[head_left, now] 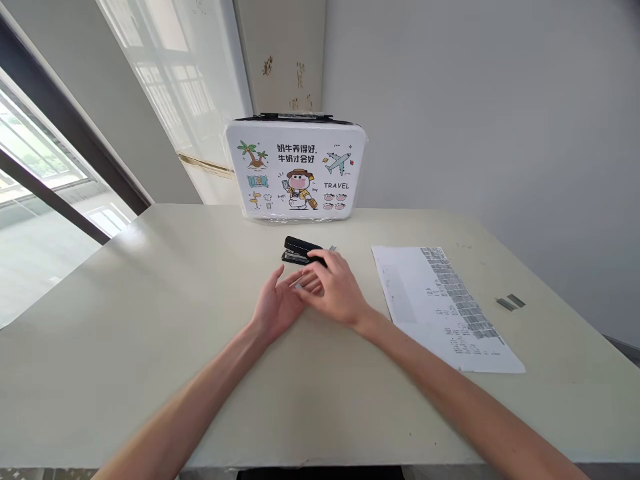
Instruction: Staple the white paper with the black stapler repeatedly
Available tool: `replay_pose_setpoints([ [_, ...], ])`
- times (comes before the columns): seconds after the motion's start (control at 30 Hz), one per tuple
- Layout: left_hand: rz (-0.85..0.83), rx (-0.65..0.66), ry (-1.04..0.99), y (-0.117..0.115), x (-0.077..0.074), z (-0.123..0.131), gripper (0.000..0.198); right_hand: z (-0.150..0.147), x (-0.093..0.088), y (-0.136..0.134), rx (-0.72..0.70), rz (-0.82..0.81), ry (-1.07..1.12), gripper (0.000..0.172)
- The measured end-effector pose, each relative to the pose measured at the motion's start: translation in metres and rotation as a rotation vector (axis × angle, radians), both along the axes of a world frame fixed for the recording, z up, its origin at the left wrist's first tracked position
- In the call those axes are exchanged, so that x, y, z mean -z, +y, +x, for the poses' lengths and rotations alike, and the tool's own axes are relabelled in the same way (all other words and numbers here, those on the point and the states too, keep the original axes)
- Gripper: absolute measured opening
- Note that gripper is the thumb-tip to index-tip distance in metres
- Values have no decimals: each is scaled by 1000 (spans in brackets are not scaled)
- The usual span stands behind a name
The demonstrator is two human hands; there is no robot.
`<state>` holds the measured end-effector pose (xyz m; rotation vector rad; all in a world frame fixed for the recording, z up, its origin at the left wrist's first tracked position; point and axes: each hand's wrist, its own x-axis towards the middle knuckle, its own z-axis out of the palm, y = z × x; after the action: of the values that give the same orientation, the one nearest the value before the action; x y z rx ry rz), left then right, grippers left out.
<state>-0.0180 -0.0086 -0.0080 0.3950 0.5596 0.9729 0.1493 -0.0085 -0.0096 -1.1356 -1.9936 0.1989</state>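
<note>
A black stapler [296, 249] lies on the pale table [150, 333], just in front of a white cartoon-printed case. My right hand [336, 288] rests behind the stapler with its fingers curled over the stapler's near end and over my left palm. My left hand [277, 303] lies palm up and open beside it. A small strip of staples [302, 285] shows between the two hands, on or just above the left fingers. Whether the right fingers pinch that strip is hidden.
The white case [296, 168] with a black handle stands upright at the table's far side. A printed paper sheet [440, 303] lies to the right. Two staple strips [511, 303] lie farther right. A window is at the left.
</note>
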Motion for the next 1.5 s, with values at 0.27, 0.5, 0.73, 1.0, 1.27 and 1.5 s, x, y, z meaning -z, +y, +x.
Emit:
replay_pose_setpoints([
  [0.27,135,216,99,-6,1,0,52,37,2,-49,97,10,-50,13],
  [0.5,129,208,189,0,1,-3,49,196,8,-67,565,-87,-173,28],
  [0.73,125,194,219,4,7,-2,40,319,37,-81,874,-171,-328,38],
  [1.0,132,182,224,4,6,-2,35,304,43,-84,876,-143,-301,38],
  [1.27,153,186,252,0,-3,2,19,175,4,-83,307,-322,-1,24],
  [1.5,179,223,258,-1,-7,2,35,84,3,-91,-156,-460,35,31],
])
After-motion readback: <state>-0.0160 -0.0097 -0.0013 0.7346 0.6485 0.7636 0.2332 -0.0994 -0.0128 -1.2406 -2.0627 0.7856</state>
